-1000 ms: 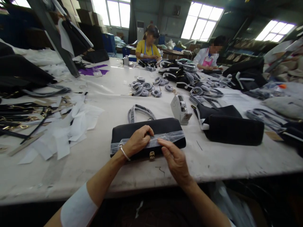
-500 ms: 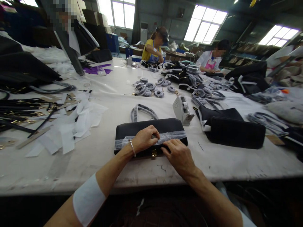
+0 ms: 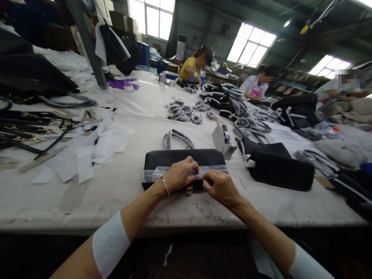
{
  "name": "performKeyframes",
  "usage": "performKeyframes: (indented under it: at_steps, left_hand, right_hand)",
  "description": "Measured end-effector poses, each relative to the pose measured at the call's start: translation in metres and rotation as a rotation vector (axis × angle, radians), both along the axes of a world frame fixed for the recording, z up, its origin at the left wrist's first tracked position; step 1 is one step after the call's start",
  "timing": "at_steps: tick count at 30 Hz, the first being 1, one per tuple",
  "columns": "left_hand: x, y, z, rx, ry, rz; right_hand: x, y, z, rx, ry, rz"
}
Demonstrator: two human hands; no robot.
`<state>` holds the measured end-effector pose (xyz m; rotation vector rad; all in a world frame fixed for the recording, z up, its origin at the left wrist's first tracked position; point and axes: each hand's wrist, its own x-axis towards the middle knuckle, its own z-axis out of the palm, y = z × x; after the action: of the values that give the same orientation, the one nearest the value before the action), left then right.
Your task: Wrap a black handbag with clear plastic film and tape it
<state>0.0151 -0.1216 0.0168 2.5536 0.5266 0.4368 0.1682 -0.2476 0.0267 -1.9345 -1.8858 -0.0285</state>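
Note:
A black handbag lies on the table in front of me, its gold clasp toward me. Clear plastic film runs across the bag as a band. My left hand, with a bracelet at the wrist, is closed with its fingertips pinching the film near the middle. Just right of it, my right hand is curled in a pinch at the film's lower edge. What lies between the fingertips is partly hidden. Behind the bag stands its wrapped handle.
A tape dispenser stands behind the bag's right end. Another black bag lies to the right. White paper strips and black straps cover the left. Wrapped strap coils lie farther back. Co-workers work across the table.
My right hand's fingers have drawn in from a looser spread to a tighter pinch. My left hand has shifted slightly right along the film. The camera view has turned a little.

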Motion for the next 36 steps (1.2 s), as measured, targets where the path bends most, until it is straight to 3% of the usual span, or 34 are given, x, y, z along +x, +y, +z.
performKeyframes:
  at_steps: [3, 5, 7, 11, 15, 23, 27, 31, 34, 36]
  left_hand:
    - [0.000, 0.000, 0.000, 0.014, 0.026, -0.016]
    - [0.000, 0.000, 0.000, 0.017, 0.023, -0.014]
    - [0.000, 0.000, 0.000, 0.013, 0.015, -0.010]
    - [0.000, -0.001, 0.000, -0.002, 0.004, -0.008]
    - [0.000, -0.002, 0.001, -0.008, -0.006, -0.004]
    - [0.002, 0.002, -0.003, -0.043, -0.019, -0.007]
    - [0.001, 0.005, -0.003, -0.081, -0.034, -0.018]
    - [-0.001, 0.007, 0.002, -0.140, -0.036, -0.046]
    - [-0.001, 0.007, 0.005, -0.163, -0.035, -0.038]
    - [-0.001, 0.008, 0.005, -0.170, -0.031, -0.027]
  right_hand:
    - [0.011, -0.008, 0.006, -0.026, 0.596, -0.159]
    - [0.012, -0.012, 0.008, 0.041, 0.843, -0.243]
    - [0.006, -0.013, 0.007, 0.195, 0.811, -0.272]
    - [-0.012, -0.008, -0.004, 0.410, 0.347, -0.189]
    - [-0.024, 0.000, -0.020, 0.426, 0.142, -0.179]
    - [-0.033, 0.007, -0.037, 0.464, 0.048, -0.135]
    - [-0.053, 0.001, -0.053, 0.386, -0.011, -0.062]
    - [-0.064, -0.013, -0.050, 0.297, 0.204, -0.057]
    - [-0.051, -0.019, -0.020, 0.254, 0.601, -0.128]
    - [-0.034, -0.012, 0.004, 0.306, 0.788, -0.221]
